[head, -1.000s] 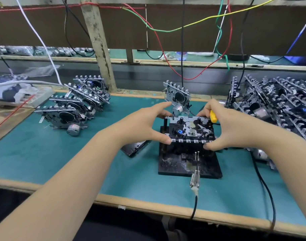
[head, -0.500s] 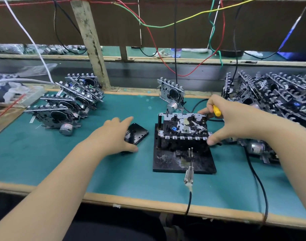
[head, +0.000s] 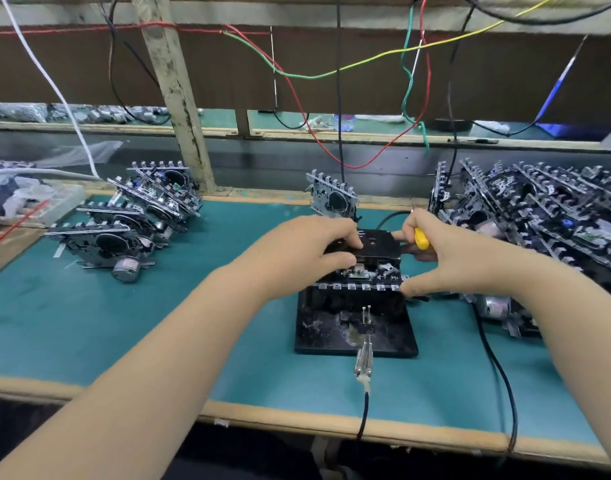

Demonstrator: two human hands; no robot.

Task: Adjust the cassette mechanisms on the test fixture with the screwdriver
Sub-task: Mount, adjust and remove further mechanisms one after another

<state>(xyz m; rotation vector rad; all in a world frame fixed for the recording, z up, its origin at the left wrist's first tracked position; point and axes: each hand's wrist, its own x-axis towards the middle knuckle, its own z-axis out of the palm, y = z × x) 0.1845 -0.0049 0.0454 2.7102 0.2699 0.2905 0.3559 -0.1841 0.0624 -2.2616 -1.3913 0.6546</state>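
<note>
A black test fixture (head: 383,341) stands on the teal mat with a cassette mechanism (head: 363,282) mounted on it. My left hand (head: 307,247) holds a black cassette (head: 377,244) on top of the mechanism, fingers curled over its left end. My right hand (head: 449,258) grips a yellow-handled screwdriver (head: 421,238) in its curled fingers, while its thumb touches the mechanism's front right corner. The screwdriver's tip is hidden.
Several cassette mechanisms are stacked at the left (head: 131,220) and heaped at the right (head: 546,216); one stands upright behind the fixture (head: 332,197). A metal clip on a black cable (head: 363,362) lies at the fixture's front. Coloured wires (head: 415,81) hang above.
My left hand picked up the black cassette from the mat left of the fixture and brought it onto the mechanism. My right hand stayed at the mechanism's right side with the screwdriver.
</note>
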